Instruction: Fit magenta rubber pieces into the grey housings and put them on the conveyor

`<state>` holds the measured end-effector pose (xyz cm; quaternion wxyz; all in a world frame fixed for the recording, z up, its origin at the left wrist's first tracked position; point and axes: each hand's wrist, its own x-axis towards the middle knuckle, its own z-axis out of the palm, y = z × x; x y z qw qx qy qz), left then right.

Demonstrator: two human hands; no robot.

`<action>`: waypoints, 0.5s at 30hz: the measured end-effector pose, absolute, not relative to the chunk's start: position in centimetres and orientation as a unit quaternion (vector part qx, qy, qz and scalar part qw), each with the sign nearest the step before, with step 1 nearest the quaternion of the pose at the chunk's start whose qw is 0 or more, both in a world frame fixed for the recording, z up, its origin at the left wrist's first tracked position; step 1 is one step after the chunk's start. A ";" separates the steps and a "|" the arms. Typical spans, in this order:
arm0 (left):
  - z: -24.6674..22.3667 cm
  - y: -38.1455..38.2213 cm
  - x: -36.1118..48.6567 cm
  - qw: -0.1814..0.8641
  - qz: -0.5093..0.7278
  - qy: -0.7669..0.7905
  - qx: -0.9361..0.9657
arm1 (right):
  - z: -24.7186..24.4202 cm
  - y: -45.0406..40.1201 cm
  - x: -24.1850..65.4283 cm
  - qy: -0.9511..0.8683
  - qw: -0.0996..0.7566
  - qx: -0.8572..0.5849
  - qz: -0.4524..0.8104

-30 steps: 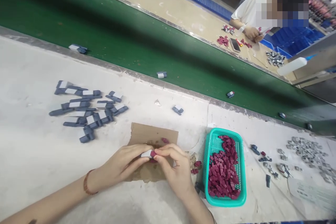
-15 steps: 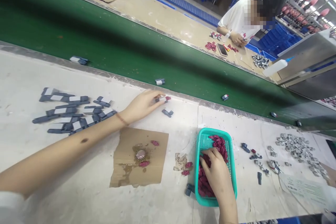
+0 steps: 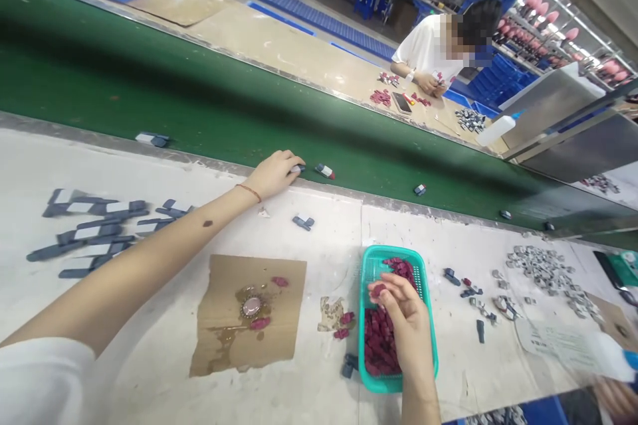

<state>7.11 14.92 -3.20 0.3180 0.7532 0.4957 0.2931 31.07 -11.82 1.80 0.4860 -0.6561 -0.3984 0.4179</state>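
My left hand [image 3: 276,173] is at the near edge of the green belt [image 3: 219,113], its fingers closed on a small grey and white part [image 3: 298,169]. Just right of it on the belt lies a white and grey piece with a red end [image 3: 325,171]. My right hand [image 3: 406,315] is raised over the teal basket [image 3: 434,339], pinching a dark red piece [image 3: 379,290]. Many dark red pieces [image 3: 379,345] fill the basket below. On the cardboard [image 3: 284,339] sit a round cap of liquid [image 3: 252,307] and two red pieces.
Grey and white parts [image 3: 94,232] lie at the left. Small light grey pieces [image 3: 541,265] are heaped at the right, near a paper sheet [image 3: 553,339]. Across the belt a person in white [image 3: 428,46] works. Another person's hand [image 3: 615,398] shows at the lower right.
My left hand has moved up to the belt edge, and a red-ended piece now lies on the belt beside it. My right hand has lifted from the basket with a red piece.
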 end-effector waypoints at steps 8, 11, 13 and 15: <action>-1.9 9.0 3.9 0.506 0.330 0.524 0.600 | 2.2 -11.1 26.4 -0.333 0.541 -0.591 0.497; -0.8 5.1 1.9 0.609 0.314 0.520 0.509 | 2.1 -10.7 24.1 -0.372 0.515 -0.580 0.510; -0.4 2.7 0.6 0.649 0.291 0.524 0.470 | 1.8 -10.4 22.6 -0.414 0.479 -0.585 0.508; -0.5 0.9 -0.4 0.681 0.264 0.518 0.445 | 1.3 -10.0 21.1 -0.469 0.434 -0.598 0.483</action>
